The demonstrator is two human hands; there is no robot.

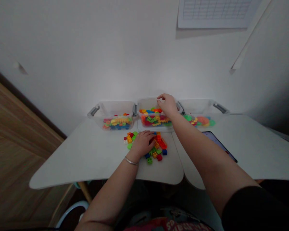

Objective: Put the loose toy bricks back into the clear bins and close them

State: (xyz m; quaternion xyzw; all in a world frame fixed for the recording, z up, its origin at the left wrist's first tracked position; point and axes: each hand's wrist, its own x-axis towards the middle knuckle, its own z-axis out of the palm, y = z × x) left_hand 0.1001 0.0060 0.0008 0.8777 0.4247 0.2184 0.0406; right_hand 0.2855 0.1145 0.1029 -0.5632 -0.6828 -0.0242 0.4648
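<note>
A loose pile of colourful toy building bricks (161,143) lies on the white table. My left hand (142,143), with a bracelet at the wrist, rests palm down over this pile. Its thumb and fingers are apart, and the bricks beneath the palm are hidden. Over the middle clear plastic bin (144,105) hovers my right hand (168,104), its fingers curved and apart with nothing visible between them. Inside that bin are mixed bricks (151,120) in red, orange, green, yellow and blue, partly covered from view by the right hand.
A left clear bin (115,107) holds coloured pieces, and a right clear bin (197,106) holds larger rounded ones. A tablet-like device (219,144) lies on the table (86,163) under my right forearm. The wall, with a posted sheet (214,14), stands behind the bins.
</note>
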